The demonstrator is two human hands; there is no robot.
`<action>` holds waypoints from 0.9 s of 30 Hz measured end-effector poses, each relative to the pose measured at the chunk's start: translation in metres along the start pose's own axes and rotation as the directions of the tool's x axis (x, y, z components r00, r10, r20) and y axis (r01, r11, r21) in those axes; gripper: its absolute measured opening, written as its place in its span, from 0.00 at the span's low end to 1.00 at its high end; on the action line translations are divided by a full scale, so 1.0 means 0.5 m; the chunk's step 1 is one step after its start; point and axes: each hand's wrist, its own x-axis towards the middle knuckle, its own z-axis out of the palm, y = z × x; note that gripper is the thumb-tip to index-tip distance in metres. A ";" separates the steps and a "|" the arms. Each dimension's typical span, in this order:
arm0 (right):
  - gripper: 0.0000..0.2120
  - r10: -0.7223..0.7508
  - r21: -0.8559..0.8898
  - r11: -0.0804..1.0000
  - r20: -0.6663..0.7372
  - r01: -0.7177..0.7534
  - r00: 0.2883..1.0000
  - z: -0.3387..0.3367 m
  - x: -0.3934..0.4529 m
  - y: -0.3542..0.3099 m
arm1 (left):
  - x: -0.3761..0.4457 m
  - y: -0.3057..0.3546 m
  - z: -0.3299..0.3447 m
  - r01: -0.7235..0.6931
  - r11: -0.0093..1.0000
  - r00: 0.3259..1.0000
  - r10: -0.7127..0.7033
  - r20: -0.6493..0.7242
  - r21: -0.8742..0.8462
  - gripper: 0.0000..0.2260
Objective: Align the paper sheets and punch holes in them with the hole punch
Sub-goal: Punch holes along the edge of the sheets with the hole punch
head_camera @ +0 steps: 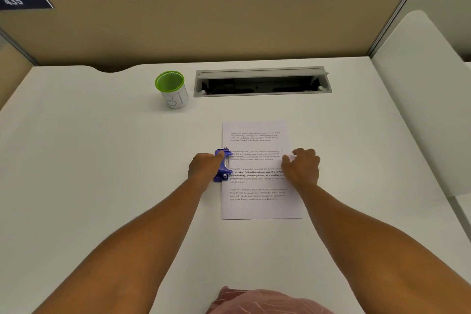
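Matt white laminate on the counter [102,160], smooth, with a soft sheen. Thin matt white paper sheets [257,206] printed in black, lying flat near the counter's front edge. Glossy blue plastic on the hole punch [222,164], with a bright metal rod and rivets. Green plastic rim and lining on the cup [173,89], white matt wall marked in blue, near the back edge. Brushed grey metal on the cable tray [262,94] frame and lid, set into the counter at the back edge. Beige woven cloth on the partition panel [204,25], framed in grey.
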 end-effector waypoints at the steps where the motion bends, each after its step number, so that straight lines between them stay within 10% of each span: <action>1: 0.20 -0.078 -0.066 0.995 -0.018 0.077 0.997 0.004 -0.005 -0.002 | 0.001 -0.003 0.000 -0.002 1.000 1.000 0.002 0.000 -0.001 0.16; 10: 0.27 -0.478 -0.398 0.761 0.191 0.513 0.857 0.057 -0.007 0.003 | 0.011 -0.016 0.007 0.023 0.996 1.000 -0.025 -0.016 -0.087 0.13; 16: 0.27 -0.516 -0.287 0.788 0.174 0.544 0.839 0.088 -0.008 0.022 | 0.028 -0.023 0.002 0.055 0.992 0.998 -0.055 0.003 -0.114 0.27; 27: 0.28 -0.536 -0.248 0.804 0.092 0.541 0.839 0.102 -0.014 0.026 | 0.045 -0.038 0.004 0.057 0.983 0.998 -0.061 -0.015 -0.174 0.22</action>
